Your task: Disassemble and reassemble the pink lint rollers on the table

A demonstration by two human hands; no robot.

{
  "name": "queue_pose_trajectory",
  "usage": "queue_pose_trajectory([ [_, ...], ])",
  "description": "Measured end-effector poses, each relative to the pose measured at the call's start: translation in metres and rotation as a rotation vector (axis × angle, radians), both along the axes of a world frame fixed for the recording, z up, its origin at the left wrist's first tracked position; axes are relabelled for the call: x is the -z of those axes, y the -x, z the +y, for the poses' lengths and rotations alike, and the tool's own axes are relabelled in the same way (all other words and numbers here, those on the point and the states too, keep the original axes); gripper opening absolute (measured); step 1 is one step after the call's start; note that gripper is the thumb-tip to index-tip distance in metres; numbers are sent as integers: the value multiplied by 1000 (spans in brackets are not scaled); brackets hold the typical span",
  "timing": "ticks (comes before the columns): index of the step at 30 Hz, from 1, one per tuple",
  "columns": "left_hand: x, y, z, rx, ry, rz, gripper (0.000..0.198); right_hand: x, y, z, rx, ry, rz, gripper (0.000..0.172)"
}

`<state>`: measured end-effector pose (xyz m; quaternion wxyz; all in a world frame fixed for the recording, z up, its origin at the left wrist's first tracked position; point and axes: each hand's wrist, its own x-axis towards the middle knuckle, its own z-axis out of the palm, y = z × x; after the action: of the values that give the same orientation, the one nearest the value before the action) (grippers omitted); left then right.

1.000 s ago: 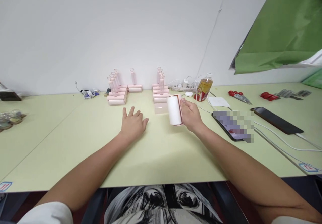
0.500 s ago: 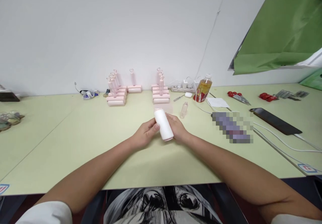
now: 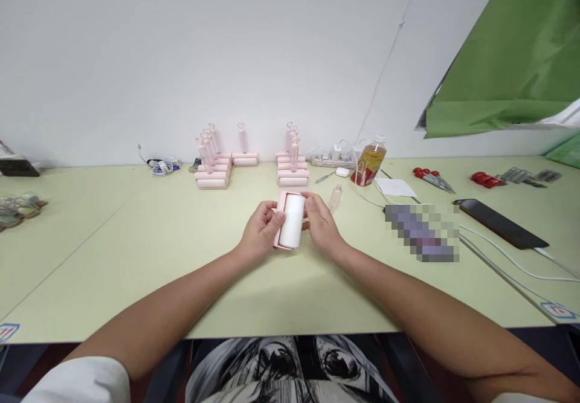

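Both hands hold a white roll (image 3: 292, 228) that sits in a pink holder (image 3: 280, 205), just above the pale green table (image 3: 136, 252). My left hand (image 3: 259, 231) grips its left side, thumb on the roll. My right hand (image 3: 321, 225) grips the right side, fingers curled round it. A small clear bottle (image 3: 335, 197) stands just behind my right hand.
Stacks of pink lint rollers (image 3: 212, 164) and more pink rollers (image 3: 292, 161) stand at the back by the wall. A drink bottle (image 3: 368, 161), power strip (image 3: 330, 160), white paper (image 3: 393, 186), phones (image 3: 496, 223), cables and red-handled tools (image 3: 430, 176) lie to the right. A green sheet (image 3: 512, 64) hangs above.
My left hand came off the table and took hold of the roll. Both hands turned the roll and it now sits in a pink holder. The camera shifted slightly.
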<state>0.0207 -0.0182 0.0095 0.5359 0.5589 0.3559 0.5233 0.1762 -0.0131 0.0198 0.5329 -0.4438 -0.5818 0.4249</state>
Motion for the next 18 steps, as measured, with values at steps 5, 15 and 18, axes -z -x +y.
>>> queue_pose_trajectory([
  [5,5,1,-2,-131,-141,126,44,6,3,-4,-161,-105,-127,72],
  [15,-13,17,-1,-329,-286,79,46,13,-33,32,57,-124,-632,52],
  [18,-16,17,-4,-322,-311,89,47,12,-30,28,46,-149,-647,46],
])
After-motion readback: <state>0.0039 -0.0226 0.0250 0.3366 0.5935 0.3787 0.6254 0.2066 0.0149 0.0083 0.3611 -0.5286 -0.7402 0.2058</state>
